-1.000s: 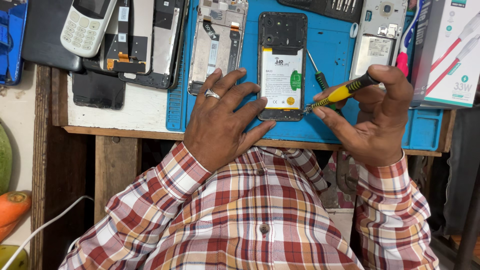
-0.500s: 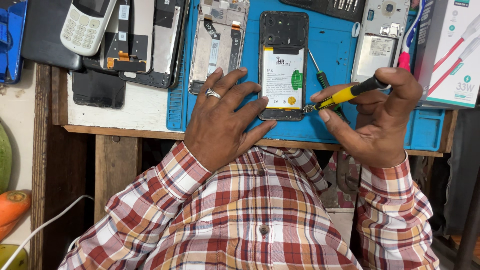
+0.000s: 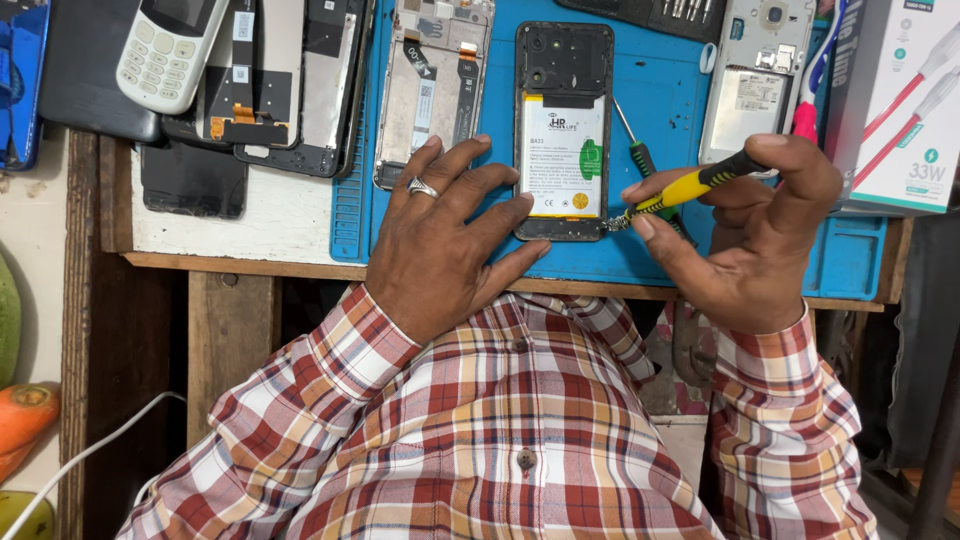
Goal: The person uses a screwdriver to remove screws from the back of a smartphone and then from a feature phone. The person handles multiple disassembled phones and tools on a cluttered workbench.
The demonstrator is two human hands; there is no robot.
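Over the wooden bench, covering most of the far right: a blue work mat, ending level with the bench's near edge. At far right, partly over the mat: a white charger box. Left of the mat, crowding the far left: dark phone parts and a pale keypad phone.

Left hand: spread flat on the mat, fingers apart, clamped on nothing, fingertips pressing against the near left side of the opened phone. Right hand: closed in a pinch on the yellow screwdriver, raised just right of the phone.

The opened phone itself: lying back-up in the middle of the mat, battery showing, between a bare phone frame on the left and a silver phone back on the right.

Since a second ago: screwdriver tip lower and nearer, now at the phone's near right corner, seemingly touching, though too small to be sure. Phone unmoved, left hand as before.

Little open room: a green-handled screwdriver just behind the tip, free mat only near and right of the phone, then the drop at the bench edge
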